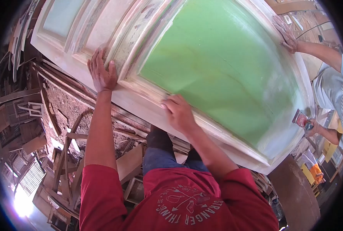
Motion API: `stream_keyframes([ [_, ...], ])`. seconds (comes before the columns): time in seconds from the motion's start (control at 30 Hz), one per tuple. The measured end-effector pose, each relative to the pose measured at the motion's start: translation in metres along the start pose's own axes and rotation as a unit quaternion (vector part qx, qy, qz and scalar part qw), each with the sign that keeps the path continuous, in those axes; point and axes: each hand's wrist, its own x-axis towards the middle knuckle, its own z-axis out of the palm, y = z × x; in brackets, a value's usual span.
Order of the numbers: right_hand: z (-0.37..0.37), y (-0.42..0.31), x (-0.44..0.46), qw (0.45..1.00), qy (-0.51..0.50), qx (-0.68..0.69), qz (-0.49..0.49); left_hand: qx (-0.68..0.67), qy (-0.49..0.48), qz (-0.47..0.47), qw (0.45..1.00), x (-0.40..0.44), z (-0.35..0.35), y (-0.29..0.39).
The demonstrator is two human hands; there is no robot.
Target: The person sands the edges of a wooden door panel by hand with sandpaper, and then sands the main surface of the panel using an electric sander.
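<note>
Curling fingers of right hand (180, 115) on moulding (144, 87), anything pinched unclear; long axis slants upper-left to lower-right; left hand (102, 74) farther off, fingers spread on door (136, 102).

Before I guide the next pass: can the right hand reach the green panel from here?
Probably yes: the right hand is at the moulding bordering the green panel, with nothing visible between them.

Scattered wood scraps (34, 144); reddish dirt floor (61, 96)
</note>
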Motion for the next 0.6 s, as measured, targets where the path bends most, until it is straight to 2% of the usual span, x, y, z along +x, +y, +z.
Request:
stream_keyframes([
  [0.07, 0.006, -0.008, 0.012, 1.000, -0.007, 0.007, -0.002, 0.004, -0.006, 0.005, 1.000, 0.003, -0.002, 0.000],
  [0.17, -0.033, 0.009, -0.045, 0.998, -0.022, -0.045, 0.040, 0.007, -0.014, 0.006, 1.000, 0.004, -0.003, 0.002],
  [0.27, -0.064, 0.005, -0.071, 0.996, -0.021, -0.037, 0.083, 0.014, -0.018, 0.000, 1.000, -0.002, -0.004, 0.001],
  [0.37, -0.030, 0.006, -0.031, 1.000, -0.018, -0.017, 0.011, 0.011, -0.014, 0.006, 1.000, 0.002, -0.002, 0.001],
  [0.47, 0.005, -0.008, 0.013, 0.999, -0.033, 0.013, 0.015, 0.015, -0.007, 0.008, 1.000, 0.002, -0.004, 0.000],
  [0.6, -0.039, 0.010, -0.036, 0.999, -0.044, -0.009, 0.029, 0.009, -0.004, 0.018, 1.000, 0.002, 0.001, -0.003],
])
